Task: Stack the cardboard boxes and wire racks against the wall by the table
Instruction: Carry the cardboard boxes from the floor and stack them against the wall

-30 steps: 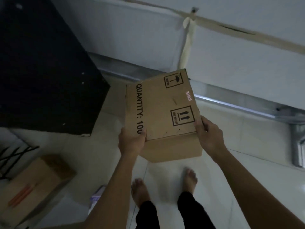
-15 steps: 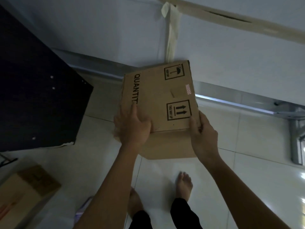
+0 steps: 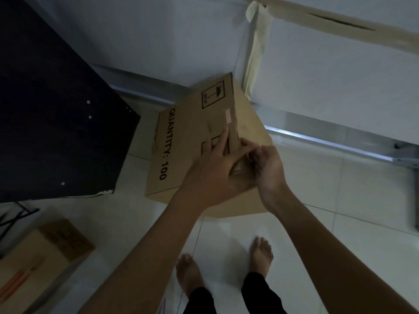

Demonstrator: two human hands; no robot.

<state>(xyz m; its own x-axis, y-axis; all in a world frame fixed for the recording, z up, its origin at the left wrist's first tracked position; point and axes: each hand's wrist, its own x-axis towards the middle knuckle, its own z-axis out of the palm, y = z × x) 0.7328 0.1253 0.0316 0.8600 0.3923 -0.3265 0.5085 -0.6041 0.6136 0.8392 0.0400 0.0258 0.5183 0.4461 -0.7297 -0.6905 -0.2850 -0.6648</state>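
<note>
Head view: cardboard box (image 3: 192,141) by wall; left hand (image 3: 217,171) flat on top, right hand (image 3: 269,168) pinching near-right edge.

Bare forearms, bare feet (image 3: 260,252), black trousers (image 3: 258,295).

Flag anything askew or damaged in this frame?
Tape on the wall is peeling, its top end curled loose; the strip across the top gapes open. The box, under the left hand and right hand, sits skewed to the wall. No box damage visible.
</note>
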